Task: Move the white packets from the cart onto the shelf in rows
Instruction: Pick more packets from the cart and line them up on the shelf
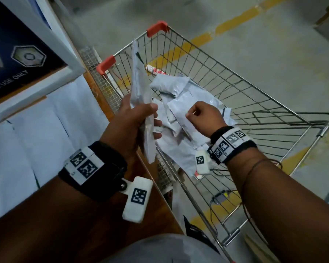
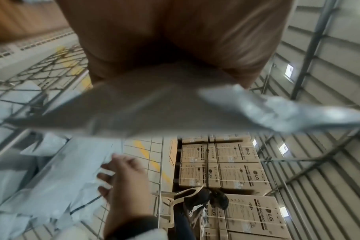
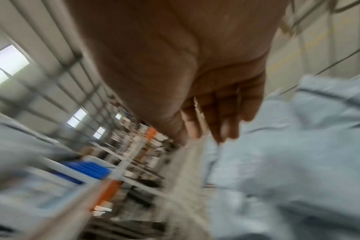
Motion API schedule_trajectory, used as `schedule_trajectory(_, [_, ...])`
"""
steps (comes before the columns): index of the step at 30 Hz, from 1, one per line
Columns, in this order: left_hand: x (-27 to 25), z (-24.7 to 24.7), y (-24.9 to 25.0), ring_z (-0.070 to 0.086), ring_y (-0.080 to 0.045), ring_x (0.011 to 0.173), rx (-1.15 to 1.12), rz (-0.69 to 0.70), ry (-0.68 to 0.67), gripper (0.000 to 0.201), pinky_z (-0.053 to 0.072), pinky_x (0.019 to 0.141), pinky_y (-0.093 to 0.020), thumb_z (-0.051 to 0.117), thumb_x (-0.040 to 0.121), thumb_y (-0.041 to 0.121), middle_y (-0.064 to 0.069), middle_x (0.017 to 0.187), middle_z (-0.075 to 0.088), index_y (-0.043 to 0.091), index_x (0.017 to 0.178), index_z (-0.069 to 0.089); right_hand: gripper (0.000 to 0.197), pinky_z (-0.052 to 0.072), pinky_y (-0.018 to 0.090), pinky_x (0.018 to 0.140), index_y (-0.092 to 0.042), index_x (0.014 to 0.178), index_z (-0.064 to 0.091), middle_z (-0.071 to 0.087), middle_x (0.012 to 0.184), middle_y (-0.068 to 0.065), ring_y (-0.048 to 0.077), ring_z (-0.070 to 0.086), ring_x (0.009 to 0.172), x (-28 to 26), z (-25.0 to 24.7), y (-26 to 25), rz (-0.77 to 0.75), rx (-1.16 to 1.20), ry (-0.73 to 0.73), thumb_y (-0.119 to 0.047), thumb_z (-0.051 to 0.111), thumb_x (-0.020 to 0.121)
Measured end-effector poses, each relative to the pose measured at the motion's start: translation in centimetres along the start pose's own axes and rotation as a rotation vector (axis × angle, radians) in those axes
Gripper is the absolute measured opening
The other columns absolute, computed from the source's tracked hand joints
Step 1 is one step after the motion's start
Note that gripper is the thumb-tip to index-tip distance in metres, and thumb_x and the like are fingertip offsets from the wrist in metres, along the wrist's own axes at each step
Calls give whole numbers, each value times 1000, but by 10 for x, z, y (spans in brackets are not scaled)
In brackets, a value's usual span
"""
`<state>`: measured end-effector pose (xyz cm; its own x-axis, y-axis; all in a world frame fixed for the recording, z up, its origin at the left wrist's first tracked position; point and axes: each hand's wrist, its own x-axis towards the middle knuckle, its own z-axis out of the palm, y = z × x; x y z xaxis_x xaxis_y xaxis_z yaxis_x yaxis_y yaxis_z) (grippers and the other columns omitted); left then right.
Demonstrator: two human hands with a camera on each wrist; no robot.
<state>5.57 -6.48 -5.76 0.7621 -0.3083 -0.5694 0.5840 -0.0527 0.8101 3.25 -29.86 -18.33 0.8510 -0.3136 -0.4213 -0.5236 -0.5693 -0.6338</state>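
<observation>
My left hand grips a bundle of white packets upright over the cart's near left corner; in the left wrist view the bundle shows blurred under my palm. The wire cart with orange corner caps holds a loose pile of white packets. My right hand is down in the pile, fingers curled on the edge of one white packet. That right hand also appears in the left wrist view. White packets lie on the wooden shelf at left.
A dark blue printed board in a white frame hangs over the shelf's upper left. Yellow floor lines run past the cart. A cable and small device lie under the cart. Stacked cardboard cartons stand beyond.
</observation>
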Motion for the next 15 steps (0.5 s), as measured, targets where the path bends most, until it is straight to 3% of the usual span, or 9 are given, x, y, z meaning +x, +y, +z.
schedule_trajectory(1, [-4,-2,2,76,-19,92,40,5,-12,82,65,78,-39,71,81,41,-14,123,64,29,156,41,36,57,39,89,-20,117,66,72,115,8,32,69,107,15,8,15,81,-140,26,-44,73,92])
schedule_trajectory(3, [-8,-5,5,76,-11,82,108,0,-14,82,65,72,-34,68,81,49,-12,121,65,32,156,40,77,54,49,101,-21,145,48,54,141,16,42,59,125,40,28,41,218,-334,-33,-59,75,83])
schedule_trajectory(5, [-11,-8,5,74,-11,81,195,-3,-17,84,62,67,-30,65,80,54,-12,124,66,35,158,39,102,50,59,105,-28,156,29,40,149,17,47,50,132,54,52,59,248,-456,-101,-69,76,76])
schedule_trajectory(7, [-14,-11,5,71,-12,82,205,-1,-27,84,61,66,-29,65,79,56,-12,125,66,37,157,40,117,47,62,105,-40,161,12,31,153,18,49,45,135,60,74,72,223,-527,-155,-72,80,71])
schedule_trajectory(9, [-17,-17,6,69,-15,84,186,-27,-25,92,61,64,-29,72,73,59,-12,124,66,35,157,42,125,46,62,106,-45,164,1,28,155,21,48,41,136,64,89,79,204,-579,-124,-71,82,72])
schedule_trajectory(11, [-18,-24,10,69,-14,82,158,-51,-29,100,61,64,-29,74,63,62,-10,120,67,33,154,47,118,44,61,107,-43,166,-2,30,154,23,48,42,134,67,96,81,173,-584,-56,-68,76,81])
schedule_trajectory(13, [-20,-27,14,69,-12,79,149,-50,-38,95,62,65,-28,74,64,59,-10,119,67,32,152,49,110,45,59,106,-40,168,-3,33,153,23,48,44,132,68,95,82,151,-545,-15,-68,68,88])
schedule_trajectory(15, [-19,-29,16,70,-10,76,153,-44,-34,78,61,64,-27,72,70,54,-11,120,65,38,144,51,115,45,58,108,-38,168,-5,31,156,24,50,43,136,67,86,79,154,-476,-24,-71,67,85])
